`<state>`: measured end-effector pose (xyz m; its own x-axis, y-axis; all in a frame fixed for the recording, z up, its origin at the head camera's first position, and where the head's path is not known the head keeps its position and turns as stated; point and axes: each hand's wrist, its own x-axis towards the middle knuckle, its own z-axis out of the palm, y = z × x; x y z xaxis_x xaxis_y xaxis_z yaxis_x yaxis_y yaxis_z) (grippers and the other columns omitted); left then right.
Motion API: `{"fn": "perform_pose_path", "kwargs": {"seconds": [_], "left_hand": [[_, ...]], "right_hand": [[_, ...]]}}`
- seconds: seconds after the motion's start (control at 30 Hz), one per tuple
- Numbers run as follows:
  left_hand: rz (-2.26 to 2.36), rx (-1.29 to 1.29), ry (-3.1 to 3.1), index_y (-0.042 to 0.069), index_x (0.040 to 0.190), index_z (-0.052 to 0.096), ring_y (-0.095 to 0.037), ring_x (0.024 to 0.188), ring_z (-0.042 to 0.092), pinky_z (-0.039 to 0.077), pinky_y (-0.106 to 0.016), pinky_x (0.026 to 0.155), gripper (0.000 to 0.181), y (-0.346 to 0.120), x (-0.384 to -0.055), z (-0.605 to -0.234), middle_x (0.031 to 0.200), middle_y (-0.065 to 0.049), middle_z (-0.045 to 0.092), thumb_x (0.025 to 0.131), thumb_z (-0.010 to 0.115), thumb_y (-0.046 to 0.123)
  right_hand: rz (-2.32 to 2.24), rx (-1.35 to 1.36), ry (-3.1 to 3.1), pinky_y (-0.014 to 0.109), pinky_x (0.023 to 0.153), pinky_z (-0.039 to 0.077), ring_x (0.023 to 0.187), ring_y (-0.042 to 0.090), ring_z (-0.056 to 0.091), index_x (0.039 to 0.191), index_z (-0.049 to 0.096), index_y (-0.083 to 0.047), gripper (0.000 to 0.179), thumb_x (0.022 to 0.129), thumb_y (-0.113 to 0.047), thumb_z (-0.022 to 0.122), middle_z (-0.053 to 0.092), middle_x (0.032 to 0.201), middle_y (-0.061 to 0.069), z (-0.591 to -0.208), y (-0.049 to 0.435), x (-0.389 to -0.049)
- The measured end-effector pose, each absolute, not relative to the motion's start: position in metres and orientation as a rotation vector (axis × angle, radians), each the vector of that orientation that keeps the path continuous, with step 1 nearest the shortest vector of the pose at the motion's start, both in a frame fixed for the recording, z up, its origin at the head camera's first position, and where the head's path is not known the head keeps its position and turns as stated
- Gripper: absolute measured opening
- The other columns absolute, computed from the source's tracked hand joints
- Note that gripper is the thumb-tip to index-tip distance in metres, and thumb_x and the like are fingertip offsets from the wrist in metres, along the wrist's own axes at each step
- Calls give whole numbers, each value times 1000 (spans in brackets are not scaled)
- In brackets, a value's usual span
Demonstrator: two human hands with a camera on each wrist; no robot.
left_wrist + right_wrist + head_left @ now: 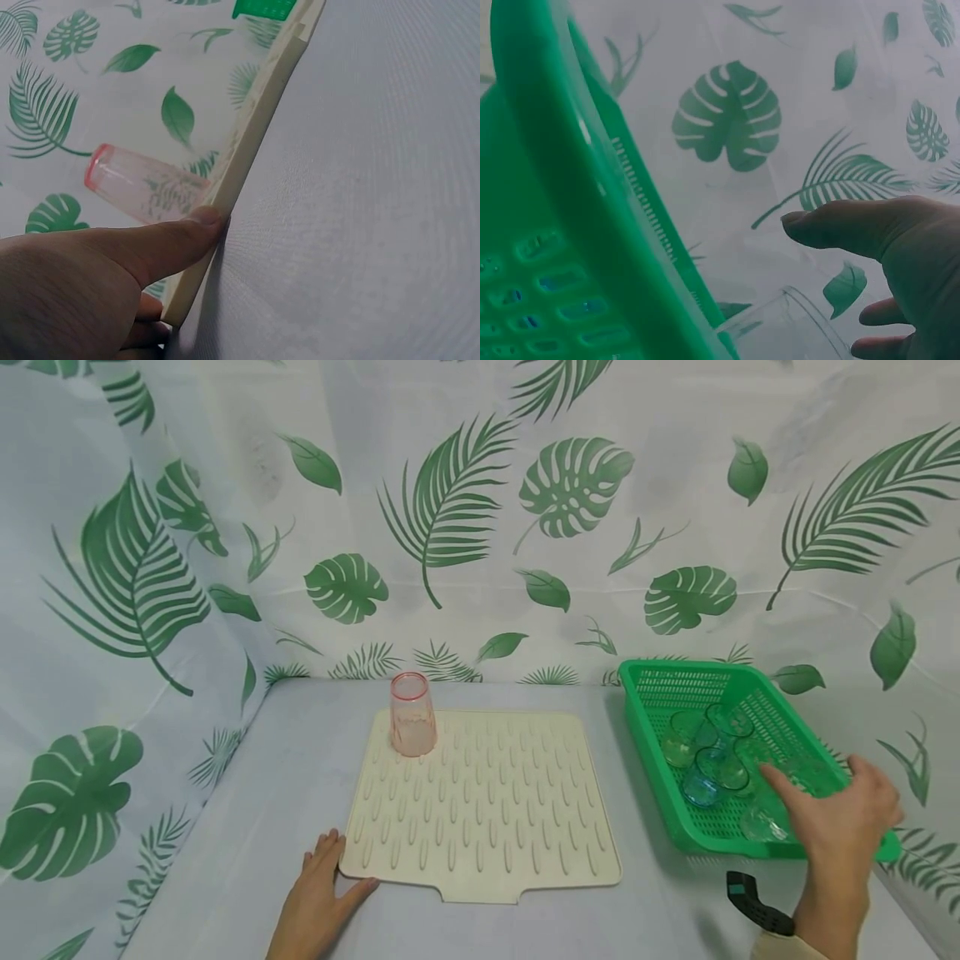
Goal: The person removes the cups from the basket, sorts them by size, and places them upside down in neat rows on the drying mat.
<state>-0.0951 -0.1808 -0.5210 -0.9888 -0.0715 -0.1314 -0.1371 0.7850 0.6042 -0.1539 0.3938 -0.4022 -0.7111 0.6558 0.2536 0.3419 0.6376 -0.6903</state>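
Observation:
My left hand (321, 893) rests at the front left corner of a cream ridged draining mat (487, 793). Its thumb (201, 217) touches the mat's front edge, while the other fingers lie along the left side. At the mat's back left stands a pink clear tumbler (412, 718). Over the front right of a green basket (678, 827) is my right hand (847, 814), thumb and fingers spread apart. Nearest to it is a clear glass (780, 334), just below the raised thumb in the right wrist view. The right fingertips are partly hidden in the head view.
Inside the basket sit several more glasses, among them a blue glass (701, 787) and a yellowish glass (678, 747). A white cloth (247, 827) covers the table. Leaf-printed sheeting (465, 527) hangs behind and at the left.

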Motion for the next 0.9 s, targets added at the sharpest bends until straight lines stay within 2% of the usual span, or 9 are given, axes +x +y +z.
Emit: {"fn": "perform_pose_path", "kwargs": {"seconds": [0.1, 0.23, 0.3, 0.43, 0.6, 0.77, 0.9], "left_hand": [[977, -165, 2874, -5, 148, 42, -46, 151, 21, 17, -60, 125, 93, -181, -95, -520, 159, -30, 30, 84, 73, 57], [970, -167, 2879, -6, 148, 42, -46, 151, 21, 17, -59, 125, 94, -180, -95, -520, 159, -30, 30, 84, 73, 56], [965, -167, 2882, -6, 147, 42, -47, 150, 22, 18, -59, 124, 95, -180, -95, -520, 159, -31, 30, 84, 73, 56], [958, -164, 2888, -7, 147, 42, -47, 150, 22, 18, -60, 124, 95, -180, -95, -521, 158, -31, 30, 84, 73, 57], [960, -162, 2888, -7, 147, 42, -47, 150, 22, 18, -60, 124, 95, -179, -95, -520, 158, -31, 31, 84, 73, 57], [959, -184, 2875, -6, 148, 41, -46, 151, 21, 18, -59, 125, 95, -180, -95, -521, 159, -29, 30, 84, 74, 55], [955, -180, 2877, -6, 148, 41, -46, 151, 21, 18, -60, 124, 96, -180, -96, -521, 159, -29, 30, 84, 73, 58]], "right_hand": [[897, -828, -2412, 66, 124, 13, 151, 48, 11, 157, 16, 4, 96, 89, -37, 71, 11, 163, 31, -403, 397, -154], [970, -889, -2459, 68, 120, 21, 151, 51, 11, 159, 7, 3, 100, 91, -38, 68, 2, 164, 31, -403, 400, -155], [994, -908, -2466, 67, 120, 21, 151, 52, 11, 158, 4, 4, 101, 92, -38, 67, 1, 163, 33, -404, 401, -156], [1014, -934, -2466, 67, 121, 20, 149, 54, 13, 157, 1, 7, 102, 93, -40, 65, 5, 161, 36, -406, 404, -158], [1078, -973, -2456, 68, 117, 26, 146, 56, 19, 156, 2, 9, 106, 91, -45, 67, 14, 159, 39, -408, 405, -159], [1193, -1054, -2463, 68, 118, 26, 150, 53, 15, 157, -9, 6, 117, 89, -53, 67, 11, 164, 32, -408, 407, -158], [1215, -1081, -2476, 68, 117, 27, 150, 52, 17, 158, -3, 6, 115, 88, -55, 66, 12, 164, 30, -408, 410, -159]]}}
